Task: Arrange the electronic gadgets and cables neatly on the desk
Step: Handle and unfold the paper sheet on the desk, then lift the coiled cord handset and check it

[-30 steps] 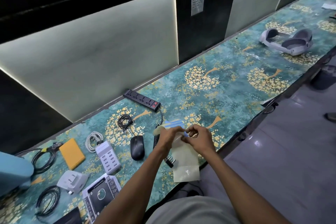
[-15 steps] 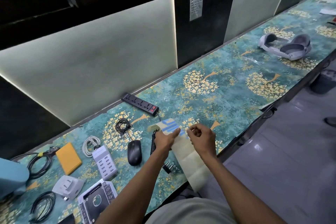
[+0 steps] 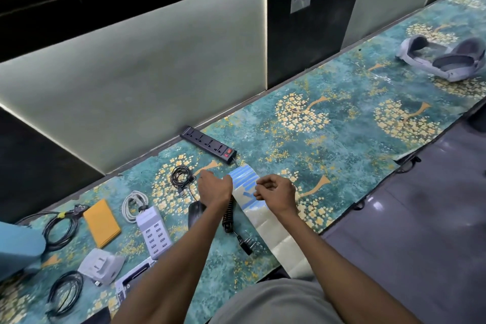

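Your left hand (image 3: 214, 188) rests palm-down on the left edge of a long pale strip (image 3: 265, 221) with blue stripes at its far end; whether its fingers grip the strip or only press it, you cannot tell. Your right hand (image 3: 276, 192) hovers over the strip's right edge with fingers curled, thumb and forefinger close together, though what they pinch, if anything, is too small to tell. The strip lies on the desk (image 3: 342, 134), running from just near the black power strip (image 3: 207, 144) to the near edge, where it hangs over. A coiled black cord (image 3: 228, 216) and its plug (image 3: 247, 242) lie just left of the strip. Farther left sit a black mouse (image 3: 195, 213), a white multi-port charger (image 3: 154, 231), a white cable (image 3: 134, 204), a yellow pad (image 3: 102, 222) and black cable bundles (image 3: 181, 177). A grey headset (image 3: 444, 59) lies far right.
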A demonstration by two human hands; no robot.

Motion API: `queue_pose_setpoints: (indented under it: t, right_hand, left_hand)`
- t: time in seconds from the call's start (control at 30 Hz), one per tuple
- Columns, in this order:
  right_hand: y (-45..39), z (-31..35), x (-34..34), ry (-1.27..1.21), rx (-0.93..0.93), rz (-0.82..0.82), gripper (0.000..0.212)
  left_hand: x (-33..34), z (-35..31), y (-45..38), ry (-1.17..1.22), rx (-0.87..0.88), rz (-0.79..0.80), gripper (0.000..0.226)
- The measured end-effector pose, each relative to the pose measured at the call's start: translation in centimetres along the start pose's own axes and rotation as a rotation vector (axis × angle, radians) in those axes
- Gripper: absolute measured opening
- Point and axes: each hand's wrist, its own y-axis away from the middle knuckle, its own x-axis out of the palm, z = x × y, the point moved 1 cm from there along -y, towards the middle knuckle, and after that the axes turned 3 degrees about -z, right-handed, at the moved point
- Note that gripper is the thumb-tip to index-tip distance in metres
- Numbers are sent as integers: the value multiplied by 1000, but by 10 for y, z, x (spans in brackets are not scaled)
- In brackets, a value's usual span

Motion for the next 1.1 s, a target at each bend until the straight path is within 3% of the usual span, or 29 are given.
queue_pose_setpoints:
  t: [0.07, 0.2, 0.27, 0.43, 0.57, 0.67, 0.77, 0.87, 1.0, 1.1]
  right_hand:
    - [-11, 6, 7, -13, 9, 24, 11]
    - [-28, 12, 14, -41, 73, 53, 12]
    - [-35, 11, 12, -54, 98, 72, 8]
    - [-49, 9, -1, 28, 106, 138, 5]
    - [-53, 6, -5, 73, 111, 165, 2]
    - [-54, 9, 2, 26, 136, 169, 6]
    - [-50, 18, 22, -57, 164, 191, 11]
    - [-44, 30, 45, -166, 213, 262, 10]
    - [-43, 50, 69, -220, 248, 346, 11]
    - [-47, 78, 90, -231, 229, 420, 12]
  left_hand:
    - [2, -9, -18, -24, 5, 59, 50]
    - [9, -25, -55, -76, -27, 173, 96]
    - [17, -36, -71, -65, -37, 215, 109]
    - [36, -58, -113, -120, -102, 248, 116]
    - [42, -55, -133, 17, -220, 178, 110]
    - [36, -49, -134, 257, -270, 178, 98]
    - [19, -33, -133, 716, -348, 285, 33]
    - [-9, -7, -119, 1095, -487, 463, 7]
    - [-41, 29, -92, 1492, -531, 465, 59]
    - [-57, 41, -76, 1624, -527, 480, 68]
